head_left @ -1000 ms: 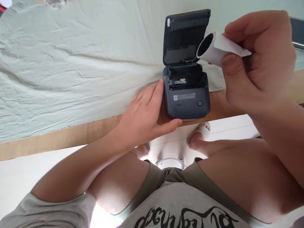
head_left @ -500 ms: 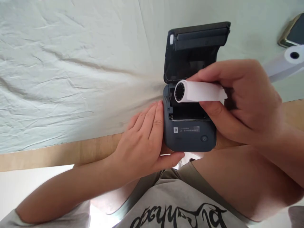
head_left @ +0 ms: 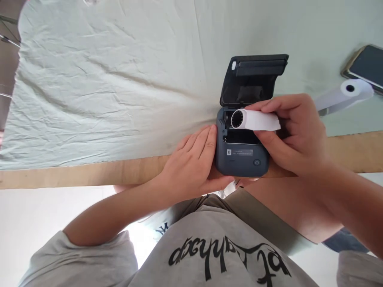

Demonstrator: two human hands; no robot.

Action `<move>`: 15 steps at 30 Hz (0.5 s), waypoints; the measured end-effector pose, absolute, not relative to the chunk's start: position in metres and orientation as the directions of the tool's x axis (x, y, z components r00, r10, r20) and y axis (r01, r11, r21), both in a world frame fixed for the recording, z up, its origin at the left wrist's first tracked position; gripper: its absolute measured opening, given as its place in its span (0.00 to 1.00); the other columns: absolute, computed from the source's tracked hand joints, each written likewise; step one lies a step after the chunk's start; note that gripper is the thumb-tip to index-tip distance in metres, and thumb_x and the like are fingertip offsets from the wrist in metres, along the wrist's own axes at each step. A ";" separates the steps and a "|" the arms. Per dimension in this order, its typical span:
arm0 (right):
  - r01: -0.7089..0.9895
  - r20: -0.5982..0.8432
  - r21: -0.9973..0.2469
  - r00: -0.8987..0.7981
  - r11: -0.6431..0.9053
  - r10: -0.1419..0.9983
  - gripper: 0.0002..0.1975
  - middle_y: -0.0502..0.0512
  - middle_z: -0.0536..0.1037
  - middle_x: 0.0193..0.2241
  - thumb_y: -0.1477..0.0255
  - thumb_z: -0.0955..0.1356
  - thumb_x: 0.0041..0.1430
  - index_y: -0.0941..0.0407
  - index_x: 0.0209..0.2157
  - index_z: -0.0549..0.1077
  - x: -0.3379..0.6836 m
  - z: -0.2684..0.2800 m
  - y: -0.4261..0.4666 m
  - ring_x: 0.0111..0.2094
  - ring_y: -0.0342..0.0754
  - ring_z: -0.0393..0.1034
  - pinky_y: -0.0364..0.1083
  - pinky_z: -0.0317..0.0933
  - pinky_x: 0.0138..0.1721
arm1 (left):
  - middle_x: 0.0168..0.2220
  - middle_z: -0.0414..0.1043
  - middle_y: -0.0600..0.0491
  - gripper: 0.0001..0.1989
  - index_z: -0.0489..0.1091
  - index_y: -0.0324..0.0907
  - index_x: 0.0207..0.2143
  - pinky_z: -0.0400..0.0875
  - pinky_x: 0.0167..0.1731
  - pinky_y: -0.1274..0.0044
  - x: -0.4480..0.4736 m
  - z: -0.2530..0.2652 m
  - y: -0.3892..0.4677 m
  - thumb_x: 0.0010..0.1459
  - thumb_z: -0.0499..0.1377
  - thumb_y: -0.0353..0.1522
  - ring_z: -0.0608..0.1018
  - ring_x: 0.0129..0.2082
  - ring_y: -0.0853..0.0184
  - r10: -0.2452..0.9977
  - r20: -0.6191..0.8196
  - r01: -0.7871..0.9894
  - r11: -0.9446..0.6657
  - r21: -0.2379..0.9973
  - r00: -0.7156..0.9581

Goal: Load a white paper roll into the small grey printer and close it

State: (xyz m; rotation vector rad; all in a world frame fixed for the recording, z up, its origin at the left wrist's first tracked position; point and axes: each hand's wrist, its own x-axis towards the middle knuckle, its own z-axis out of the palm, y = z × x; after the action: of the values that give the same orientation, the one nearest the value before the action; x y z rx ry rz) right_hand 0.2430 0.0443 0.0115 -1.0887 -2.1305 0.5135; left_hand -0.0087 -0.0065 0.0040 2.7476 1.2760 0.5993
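A small dark blue-grey label printer (head_left: 239, 165) stands at the table's front edge with its lid (head_left: 254, 79) tipped up and back. My right hand (head_left: 299, 133) pinches a narrow white paper roll (head_left: 260, 120) between thumb and fingers, over the printer's paper bay. The roll's black-lined hollow end faces left, and its loose paper edge shows by my fingers. Whether the roll touches the bay I cannot tell. Flat along the printer's left side lies my left hand (head_left: 194, 159), fingers stretched out and thumb near the front edge.
At the right a second white paper roll (head_left: 356, 88) lies on the pale green cloth (head_left: 134, 87), beside a dark phone (head_left: 366, 65) in a case. The wooden table edge (head_left: 89, 171) runs along the front, close to my lap.
The view has shifted, so more of the table and my shirt show. The paper roll sits slightly lower and closer to the bay. My left hand stays against the printer.
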 end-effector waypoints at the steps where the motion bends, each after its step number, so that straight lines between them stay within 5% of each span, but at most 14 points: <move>1: 0.555 0.395 -0.614 -0.401 0.562 0.827 0.16 0.50 0.77 0.56 0.70 0.65 0.68 0.54 0.56 0.65 0.243 0.010 0.043 0.57 0.35 0.76 0.42 0.76 0.55 | 0.63 0.73 0.23 0.47 0.61 0.15 0.67 0.73 0.64 0.58 -0.009 0.003 -0.007 0.75 0.46 0.55 0.78 0.64 0.42 0.751 0.310 0.726 -0.653 0.216 0.583; 7: 0.644 0.349 -0.642 -0.237 0.416 0.907 0.12 0.52 0.77 0.55 0.65 0.68 0.67 0.56 0.48 0.72 0.237 0.015 0.041 0.55 0.37 0.77 0.47 0.77 0.60 | 0.67 0.69 0.24 0.49 0.56 0.19 0.71 0.71 0.65 0.56 -0.011 0.001 -0.006 0.73 0.46 0.59 0.75 0.67 0.41 0.767 0.254 0.720 -0.641 0.266 0.589; 15: 0.642 0.299 -0.629 -0.320 0.438 0.899 0.09 0.55 0.80 0.47 0.67 0.70 0.64 0.59 0.35 0.77 0.233 0.032 0.056 0.48 0.35 0.77 0.39 0.78 0.56 | 0.72 0.63 0.27 0.52 0.51 0.24 0.74 0.66 0.70 0.55 -0.013 0.003 -0.002 0.70 0.51 0.61 0.69 0.72 0.43 0.811 0.135 0.713 -0.568 0.411 0.569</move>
State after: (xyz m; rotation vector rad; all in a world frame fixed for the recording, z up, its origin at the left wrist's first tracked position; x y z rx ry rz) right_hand 0.2330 0.0561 0.0315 -1.2900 -2.0715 0.5346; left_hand -0.0130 -0.0022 0.0034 2.4939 1.2509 0.4476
